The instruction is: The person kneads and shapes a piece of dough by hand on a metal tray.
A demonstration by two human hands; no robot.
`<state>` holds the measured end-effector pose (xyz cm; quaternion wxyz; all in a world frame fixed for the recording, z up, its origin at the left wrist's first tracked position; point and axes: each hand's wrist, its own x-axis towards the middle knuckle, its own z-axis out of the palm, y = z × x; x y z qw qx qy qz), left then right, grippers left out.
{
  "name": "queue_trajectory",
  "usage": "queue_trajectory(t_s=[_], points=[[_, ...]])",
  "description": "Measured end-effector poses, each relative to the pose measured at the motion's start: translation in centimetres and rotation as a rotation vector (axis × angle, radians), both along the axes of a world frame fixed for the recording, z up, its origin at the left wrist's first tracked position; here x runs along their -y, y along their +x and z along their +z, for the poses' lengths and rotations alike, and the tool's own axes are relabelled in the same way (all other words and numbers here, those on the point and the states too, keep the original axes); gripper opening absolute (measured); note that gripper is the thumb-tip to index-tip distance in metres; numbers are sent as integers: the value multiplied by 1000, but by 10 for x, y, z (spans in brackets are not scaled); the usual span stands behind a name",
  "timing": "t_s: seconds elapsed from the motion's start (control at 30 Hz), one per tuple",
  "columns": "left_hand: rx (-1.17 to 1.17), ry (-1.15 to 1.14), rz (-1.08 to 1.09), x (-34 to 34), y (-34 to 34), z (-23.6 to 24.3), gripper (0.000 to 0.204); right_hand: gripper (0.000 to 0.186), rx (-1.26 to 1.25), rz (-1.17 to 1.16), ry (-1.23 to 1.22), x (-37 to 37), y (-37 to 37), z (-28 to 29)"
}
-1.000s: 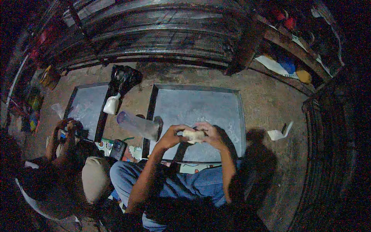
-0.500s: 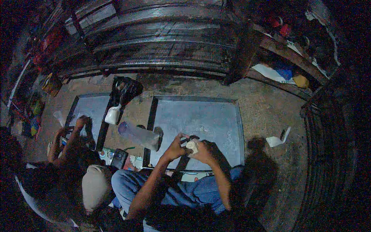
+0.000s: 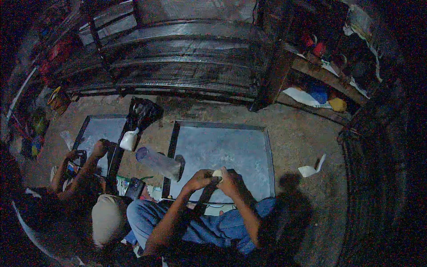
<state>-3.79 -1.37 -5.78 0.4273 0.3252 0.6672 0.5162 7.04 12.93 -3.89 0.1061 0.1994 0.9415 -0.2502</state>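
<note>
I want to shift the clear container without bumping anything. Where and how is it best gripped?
Probably around the middle of the clear container, from the person's near side, with the left hand, the closer one, once free of the pale lump. Its body looks long and round, no handle shows, and the white bag sits beyond its purple end.

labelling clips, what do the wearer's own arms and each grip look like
Left grip and right grip are ungloved human hands; left forearm and right forearm are bare, no sleeve, watch or band discernible. The upper arms are lost in darkness.
</note>
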Motion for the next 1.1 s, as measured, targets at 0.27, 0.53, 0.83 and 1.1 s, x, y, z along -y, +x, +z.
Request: queue_trajectory(t_s=[0.27,0.53,0.83,1.1], points=[[113,119,196,9,9,-36,44,84,-253,-20,-63,12,17,32],[309,118,270,13,51,4,40,51,-419,-386,-405,-17,45,-103],[-326,169,216,48,41,-35,26,26,-840,-437,-1629,-28,44,-115],[63,259,254,56,48,-55,28,55,-512,-582,-1163,28,37,-79]])
